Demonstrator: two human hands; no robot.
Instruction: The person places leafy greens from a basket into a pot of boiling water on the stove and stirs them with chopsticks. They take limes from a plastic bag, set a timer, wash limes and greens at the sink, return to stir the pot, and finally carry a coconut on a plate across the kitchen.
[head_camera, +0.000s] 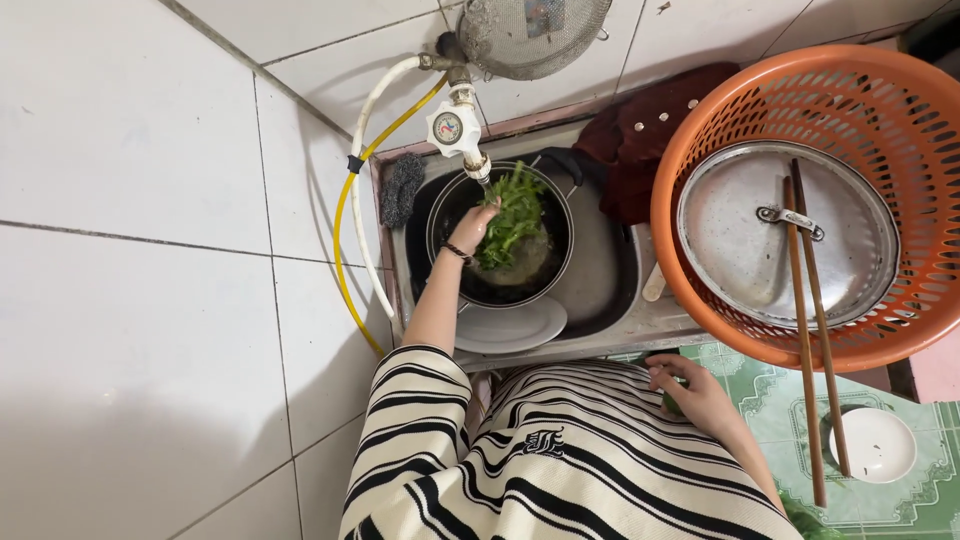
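Orange basket (915, 130) at far right holds a metal lid (740, 250) and chopsticks (812, 330). In the sink (610, 270), a dark pot (500, 290) under the tap (458, 130) holds greens (515, 215): soft, wet, light, likely slippery; best gathered by the stems. Left hand (472, 228) closes loosely on them. Right hand (690, 390), curled at the counter, touches something green; grip unclear.

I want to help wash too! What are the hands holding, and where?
The left hand holds the leafy greens by their side, over the dark pot. The right hand covers something green; its grip cannot be told.
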